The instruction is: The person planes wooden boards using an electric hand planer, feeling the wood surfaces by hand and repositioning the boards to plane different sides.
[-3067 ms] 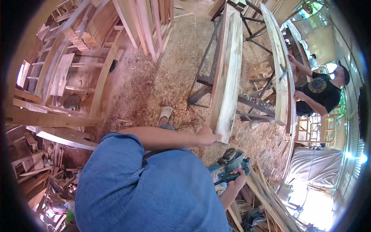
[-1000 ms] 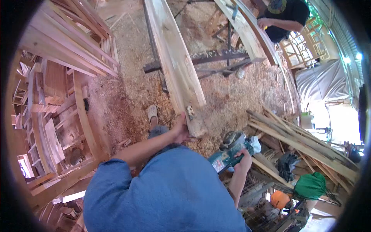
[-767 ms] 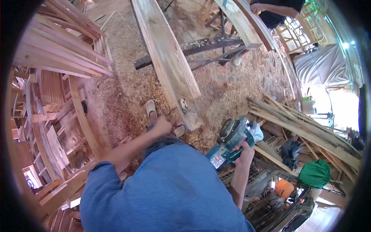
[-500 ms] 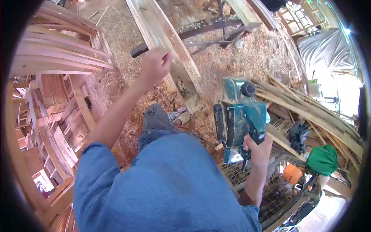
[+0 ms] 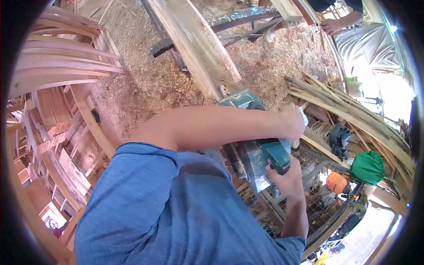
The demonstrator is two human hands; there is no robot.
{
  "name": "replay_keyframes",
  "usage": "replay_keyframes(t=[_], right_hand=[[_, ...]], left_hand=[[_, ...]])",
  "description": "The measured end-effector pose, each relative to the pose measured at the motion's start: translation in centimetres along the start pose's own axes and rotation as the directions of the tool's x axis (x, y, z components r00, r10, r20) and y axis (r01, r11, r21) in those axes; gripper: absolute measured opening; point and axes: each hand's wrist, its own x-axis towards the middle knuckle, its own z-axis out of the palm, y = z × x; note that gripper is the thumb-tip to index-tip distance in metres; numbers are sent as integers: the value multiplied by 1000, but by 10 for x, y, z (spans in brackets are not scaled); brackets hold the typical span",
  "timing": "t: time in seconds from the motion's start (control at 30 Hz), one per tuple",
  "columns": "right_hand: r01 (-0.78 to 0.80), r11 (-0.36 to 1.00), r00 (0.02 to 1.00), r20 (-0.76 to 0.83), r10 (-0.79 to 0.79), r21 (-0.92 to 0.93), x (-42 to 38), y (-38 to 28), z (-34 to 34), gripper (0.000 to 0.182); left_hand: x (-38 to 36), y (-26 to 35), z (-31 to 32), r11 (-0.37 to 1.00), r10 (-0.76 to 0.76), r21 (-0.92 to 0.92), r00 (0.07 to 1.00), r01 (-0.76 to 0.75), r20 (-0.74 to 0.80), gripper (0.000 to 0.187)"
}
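Note:
A teal electric planer (image 5: 238, 152) is tilted in front of my body, partly covered by my left forearm. My right hand (image 5: 287, 176) is wrapped around its rear handle. My left arm crosses over the planer, and my left hand (image 5: 291, 121) is curled at its far right side, beside a small whitish part (image 5: 304, 115). What those fingers hold is hidden. Just beyond the planer's front end lies a long wooden beam (image 5: 201, 48), running away from me.
Dark metal supports (image 5: 238, 17) cross under the beam. Curved timber pieces (image 5: 66, 57) are stacked at left. Long wood strips (image 5: 353, 115) lie at right, near a green cloth bundle (image 5: 367, 168) and an orange object (image 5: 336, 182). Another person's hand (image 5: 330, 26) is at top right. Shavings cover the floor.
My left hand has swung right from above the beam to the planer's far side. The planer has shifted slightly left and down in view, still in my right hand. Another person's arm has come into view.

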Motion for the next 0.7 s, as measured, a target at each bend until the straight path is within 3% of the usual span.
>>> replay_keyframes(t=[0.07, 0.1, 0.2, 0.5, 0.63, 0.7], right_hand=[[-81, 996, 997, -8, 81, -36, 1, -13, 0, 29], [-94, 995, 996, -2, 94, 32, 3, 0, 2, 27], [-68, 998, 997, -21, 68, -6, 9, 0, 7, 25], [2, 985, 999, 37, -8, 170, 49, -31, 24, 26], [55, 991, 996, 57, -62, 120, 71, -46, 29, 29], [80, 994, 994, 73, -86, 80, 85, -59, 32, 30]], left_hand=[[-3, -4, -4, 997, 72, -43, 994, -69, 80, 39], [-6, -5, -8, 992, 108, -72, 987, -99, 121, 40], [-19, -13, -25, 974, 174, -180, 966, -139, 193, 30], [-23, -61, -39, 992, 53, -122, 968, -23, 246, 31], [-27, -81, -53, 994, -24, -94, 951, 55, 309, 36], [-34, -98, -58, 986, -71, -128, 965, 106, 253, 33]])
